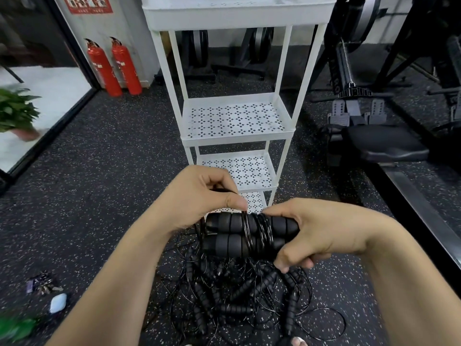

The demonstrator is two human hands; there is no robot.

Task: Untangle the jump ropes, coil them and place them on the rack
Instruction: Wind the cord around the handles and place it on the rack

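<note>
My right hand grips two black foam jump rope handles held side by side, with thin black cord wound around their middle. My left hand pinches that cord between thumb and forefinger just above the handles. Below my hands a tangled pile of jump ropes with several black handles lies on the floor. The white rack with perforated shelves stands right behind my hands; the shelves in view hold nothing.
Two red fire extinguishers stand at the back left by a wall. A rowing machine fills the right side. Keys and a small white case lie on the speckled floor at the lower left. Potted plants sit at the left edge.
</note>
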